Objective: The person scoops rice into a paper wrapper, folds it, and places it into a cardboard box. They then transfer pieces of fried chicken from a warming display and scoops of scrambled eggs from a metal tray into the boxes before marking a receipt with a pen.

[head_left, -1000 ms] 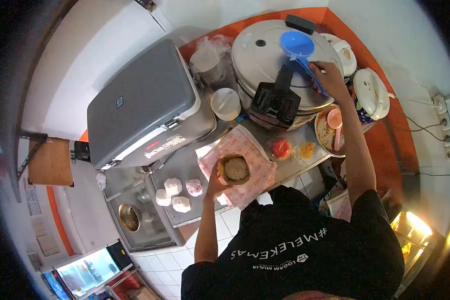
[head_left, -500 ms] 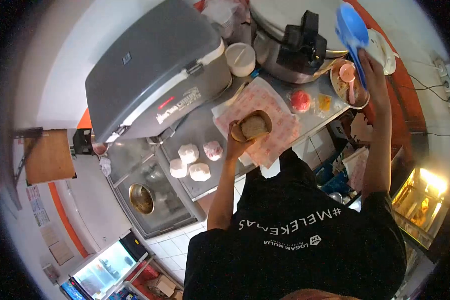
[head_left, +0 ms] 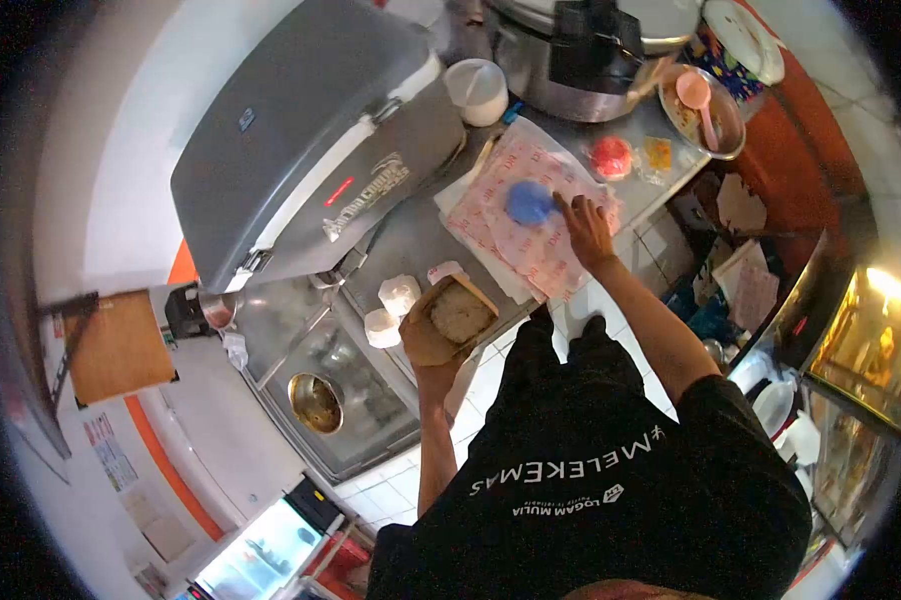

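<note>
My left hand (head_left: 426, 340) grips a brown paper food box (head_left: 433, 345), tilted, with pale rice-like grains (head_left: 463, 312) inside. It is over the counter's front edge, close to several wrapped white bundles (head_left: 399, 295), some hidden behind the box. My right hand (head_left: 586, 225) has its fingers at the handle end of a blue scoop (head_left: 531, 203). The scoop's round bowl is over the pink-printed wrapping paper (head_left: 541, 255); motion blur hides whether it touches the sheets. Most of the handle is hidden by the hand.
A large grey cooler box (head_left: 321, 150) stands at the back left, a big pot (head_left: 571, 70) at the back. To the right are a red bundle (head_left: 612, 157) and a metal bowl (head_left: 733, 130) with a pink spoon (head_left: 699, 100). A sink (head_left: 371, 410) with a metal bowl (head_left: 316, 402) lies left.
My right hand has brought the blue scoop from the far right down over the wrapping paper. My left hand has moved the box left and nearer to me, off the paper.
</note>
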The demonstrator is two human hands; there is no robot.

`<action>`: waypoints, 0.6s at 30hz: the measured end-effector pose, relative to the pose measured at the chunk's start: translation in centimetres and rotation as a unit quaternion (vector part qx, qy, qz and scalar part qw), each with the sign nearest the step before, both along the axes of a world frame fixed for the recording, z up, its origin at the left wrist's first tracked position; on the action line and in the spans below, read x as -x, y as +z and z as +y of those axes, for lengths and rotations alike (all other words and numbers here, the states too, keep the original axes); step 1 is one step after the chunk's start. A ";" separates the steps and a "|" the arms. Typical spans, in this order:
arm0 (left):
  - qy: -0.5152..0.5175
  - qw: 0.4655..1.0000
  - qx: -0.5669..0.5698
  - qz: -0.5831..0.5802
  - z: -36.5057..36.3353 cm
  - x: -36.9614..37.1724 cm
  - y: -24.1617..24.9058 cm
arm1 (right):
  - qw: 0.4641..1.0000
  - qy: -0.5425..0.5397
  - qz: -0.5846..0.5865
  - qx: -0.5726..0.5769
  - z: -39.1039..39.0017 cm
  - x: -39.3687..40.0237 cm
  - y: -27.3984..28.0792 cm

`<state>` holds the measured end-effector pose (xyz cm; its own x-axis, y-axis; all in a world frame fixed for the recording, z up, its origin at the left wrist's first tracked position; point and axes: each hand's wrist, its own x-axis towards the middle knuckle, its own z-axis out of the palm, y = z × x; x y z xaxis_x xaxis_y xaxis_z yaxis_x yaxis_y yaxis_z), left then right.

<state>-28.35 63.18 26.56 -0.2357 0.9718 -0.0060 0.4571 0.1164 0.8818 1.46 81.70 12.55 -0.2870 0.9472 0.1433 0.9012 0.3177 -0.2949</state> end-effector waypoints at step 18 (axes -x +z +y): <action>-0.582 0.805 0.030 -0.111 -6.7 -31.0 1.1 | 0.813 -0.402 0.392 0.154 -51.2 -21.3 8.5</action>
<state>2.62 56.47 27.70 0.8476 0.5302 0.0217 0.1197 -0.2308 0.9656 22.73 30.50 21.08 0.5088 0.8086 -0.2952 0.2779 -0.4789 -0.8327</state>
